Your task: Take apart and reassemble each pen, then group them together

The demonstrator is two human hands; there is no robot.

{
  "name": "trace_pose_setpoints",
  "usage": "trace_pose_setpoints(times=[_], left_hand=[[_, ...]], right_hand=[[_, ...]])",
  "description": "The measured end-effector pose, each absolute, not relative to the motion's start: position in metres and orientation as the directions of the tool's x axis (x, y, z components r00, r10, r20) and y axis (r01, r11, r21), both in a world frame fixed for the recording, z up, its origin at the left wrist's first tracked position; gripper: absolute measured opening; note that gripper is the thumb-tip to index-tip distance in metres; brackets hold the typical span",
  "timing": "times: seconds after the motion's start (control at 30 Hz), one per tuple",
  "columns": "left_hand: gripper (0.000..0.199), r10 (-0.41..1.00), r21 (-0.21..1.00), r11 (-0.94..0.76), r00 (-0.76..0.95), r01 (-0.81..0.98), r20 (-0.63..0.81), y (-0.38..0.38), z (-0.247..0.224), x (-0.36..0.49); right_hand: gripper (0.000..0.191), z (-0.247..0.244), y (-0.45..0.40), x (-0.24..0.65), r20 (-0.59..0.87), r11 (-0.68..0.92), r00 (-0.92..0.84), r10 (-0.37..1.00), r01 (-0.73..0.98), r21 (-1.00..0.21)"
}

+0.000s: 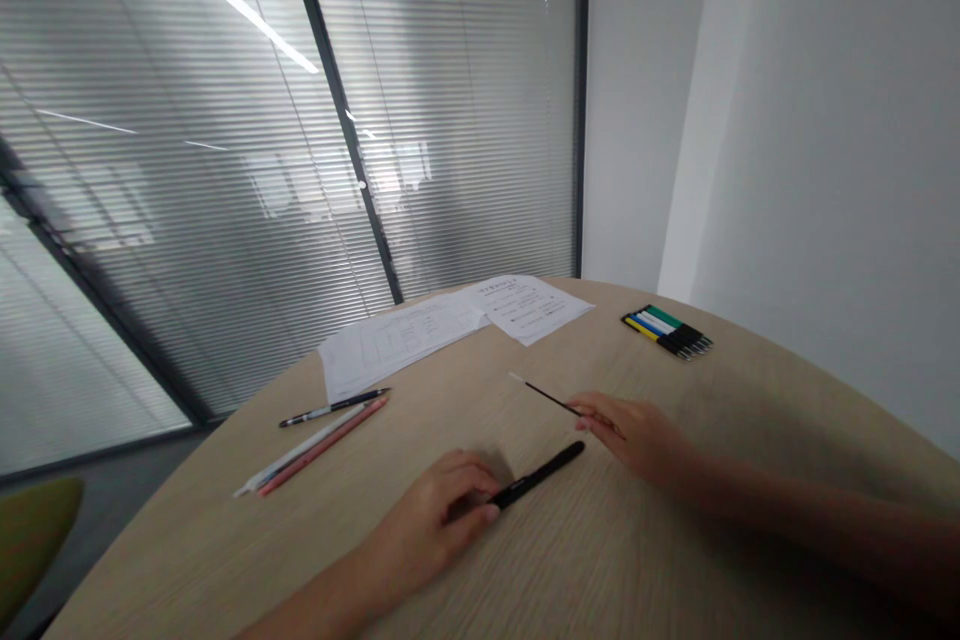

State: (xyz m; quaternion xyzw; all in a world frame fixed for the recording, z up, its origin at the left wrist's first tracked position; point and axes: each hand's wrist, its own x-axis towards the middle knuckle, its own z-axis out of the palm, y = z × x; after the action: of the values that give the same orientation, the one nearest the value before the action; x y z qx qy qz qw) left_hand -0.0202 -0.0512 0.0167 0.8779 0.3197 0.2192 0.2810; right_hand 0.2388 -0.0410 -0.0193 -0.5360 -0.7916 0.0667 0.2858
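Observation:
My left hand [454, 510] rests on the table, thumb and fingers closed on the near end of a black pen [544, 472]. The pen lies slanted, its far end pointing up and right. Pinched between the fingertips of my right hand [626, 425] is a thin pen refill [551, 397], dark along its length with a pale, clear end pointing left. The refill is apart from the pen, a little beyond its far end. Part of the refill is hidden within my right fingers, and the pen's near end within my left.
On the round wooden table [600, 570], a black pen [334, 407], a white pen [300, 450] and a pink pen [326, 445] lie at left. Printed sheets [405, 340] lie at the far edge. A flat set of coloured screwdriver-like tools [664, 328] lies at right.

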Motion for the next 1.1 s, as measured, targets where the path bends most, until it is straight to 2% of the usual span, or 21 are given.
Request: trace_pose_setpoints(times=[0.1, 0.2, 0.47, 0.77, 1.1], left_hand=[[0.013, 0.713, 0.631, -0.609, 0.68, 0.48, 0.171, -0.051, 0.018, -0.022], [0.014, 0.714, 0.625, -0.603, 0.684, 0.495, 0.147, -0.052, 0.022, -0.022], [0.007, 0.606, 0.434, -0.757, 0.773, 0.488, 0.186, -0.055, 0.02, -0.021], [0.017, 0.781, 0.463, -0.602, 0.6, 0.651, 0.172, -0.044, 0.017, -0.025], [0.016, 0.766, 0.488, -0.606, 0.627, 0.627, 0.145, -0.041, 0.014, -0.025]], right_hand=[[0.029, -0.022, -0.041, 0.238, 0.371, 0.385, -0.224, 0.901, 0.806, -0.449], [0.027, -0.025, -0.04, 0.238, 0.395, 0.424, -0.25, 0.884, 0.784, -0.454], [0.02, -0.028, -0.042, 0.237, 0.432, 0.471, -0.316, 0.844, 0.824, -0.317], [0.02, -0.031, -0.046, 0.236, 0.575, 0.659, -0.503, 0.645, 0.748, -0.085], [0.018, -0.03, -0.045, 0.236, 0.585, 0.69, -0.553, 0.593, 0.723, -0.017]])
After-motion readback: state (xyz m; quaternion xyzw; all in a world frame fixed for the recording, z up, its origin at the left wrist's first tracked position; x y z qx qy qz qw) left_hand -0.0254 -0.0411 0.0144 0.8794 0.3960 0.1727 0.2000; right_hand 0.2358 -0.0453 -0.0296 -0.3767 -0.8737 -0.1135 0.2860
